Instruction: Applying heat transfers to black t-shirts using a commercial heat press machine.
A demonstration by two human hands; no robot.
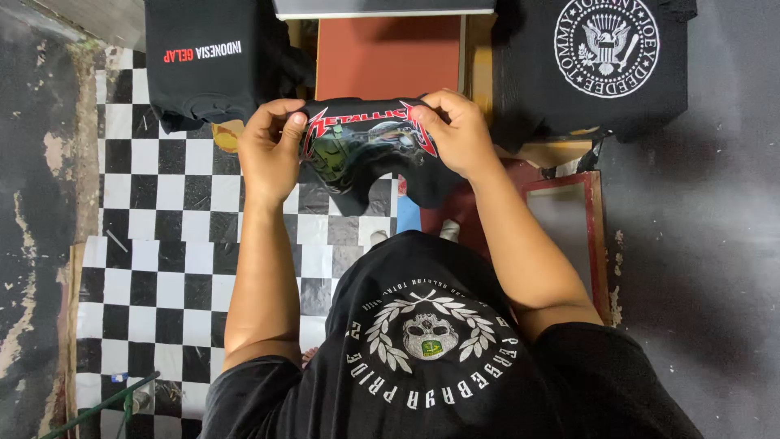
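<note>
- Left hand (270, 150), centre-left of frame: fingers curled tight on the left edge of a folded black printed shirt (370, 150), thumb on top, pinching to keep the fold from slipping.
- Right hand (463, 134), just right of centre: fingers closed on the opposite edge, so the cloth hangs stretched between both grips, held up off the floor.
- Shirt at upper centre, red-and-green print facing up, lower part drooping.
- Upper left: black shirt with red and white lettering (207, 61), laid flat.
- Upper right: black shirt with round white emblem (605, 57), also flat.
- Behind, red-brown board (386, 57); below, checkered floor (162, 244).
</note>
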